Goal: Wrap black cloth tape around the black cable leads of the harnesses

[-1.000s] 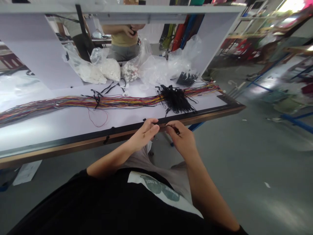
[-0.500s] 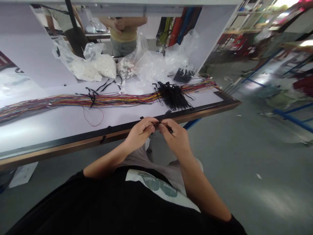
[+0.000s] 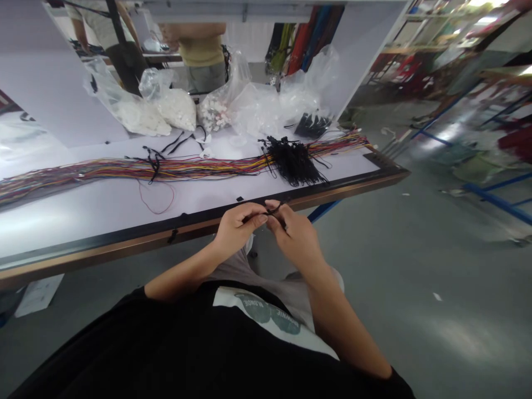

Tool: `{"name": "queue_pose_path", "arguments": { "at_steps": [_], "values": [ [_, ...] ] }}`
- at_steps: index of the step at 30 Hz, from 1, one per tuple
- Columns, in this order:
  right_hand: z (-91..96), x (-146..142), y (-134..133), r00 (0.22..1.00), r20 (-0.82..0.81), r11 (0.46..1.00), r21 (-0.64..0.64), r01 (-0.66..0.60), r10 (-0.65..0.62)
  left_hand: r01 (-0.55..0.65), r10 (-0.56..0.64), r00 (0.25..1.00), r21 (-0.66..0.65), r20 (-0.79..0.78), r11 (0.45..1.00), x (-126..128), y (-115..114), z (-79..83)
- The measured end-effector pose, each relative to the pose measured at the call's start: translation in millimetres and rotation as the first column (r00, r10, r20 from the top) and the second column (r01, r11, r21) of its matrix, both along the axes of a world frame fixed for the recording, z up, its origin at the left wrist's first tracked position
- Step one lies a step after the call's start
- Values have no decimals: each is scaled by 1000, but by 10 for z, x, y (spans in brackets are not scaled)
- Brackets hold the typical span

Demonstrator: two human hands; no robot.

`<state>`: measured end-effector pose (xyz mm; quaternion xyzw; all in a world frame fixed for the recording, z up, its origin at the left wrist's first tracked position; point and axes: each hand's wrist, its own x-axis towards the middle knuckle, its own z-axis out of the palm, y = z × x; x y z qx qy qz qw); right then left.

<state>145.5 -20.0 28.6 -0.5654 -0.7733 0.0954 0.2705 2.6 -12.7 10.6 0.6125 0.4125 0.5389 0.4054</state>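
A thin black cord (image 3: 274, 210) runs between my two hands, in front of the table's near edge. My left hand (image 3: 240, 224) pinches it between thumb and forefinger. My right hand (image 3: 296, 231) is closed on the same cord, part of which loops over its fingers. The fingertips nearly meet, and the cord's ends are hidden in the hands. Beyond them on the white table lies a pile of black cords (image 3: 293, 162), on top of a long bundle of coloured wires (image 3: 208, 166).
Clear plastic bags with white pieces (image 3: 178, 109) stand along the back, beside a bag with black pieces (image 3: 312, 126). The dark-edged table rim (image 3: 124, 242) crosses in front of me. Behind the opening stands a person in a yellow top (image 3: 202, 52). A blue metal frame (image 3: 499, 202) is at right.
My right fingers have shifted slightly and a loop of the cord now shows over them. My left hand has barely moved. The person behind the opening has moved left and lowered a hand.
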Motion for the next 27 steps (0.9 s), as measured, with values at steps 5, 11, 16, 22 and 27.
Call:
{"name": "queue_pose_path", "arguments": {
  "at_steps": [5,11,16,22,27],
  "values": [
    [7,72,3,982,122,978,135,-158,142,75,-58,988,-118,146,990,27,-12,-2],
    [-157,36,74,982,122,909,376,-181,145,403,-135,816,-386,561,830,20,47,-15],
    [-320,44,132,859,-336,896,358,-263,387,718,-261,669,-516,696,466,17,150,-83],
    [-263,80,87,582,-769,947,95,-306,265,509,-168,767,-429,619,746,39,123,-115],
    [-143,44,19,736,-673,998,46,-48,67,387,-257,884,-305,390,870,-37,88,-33]
  ]
}}
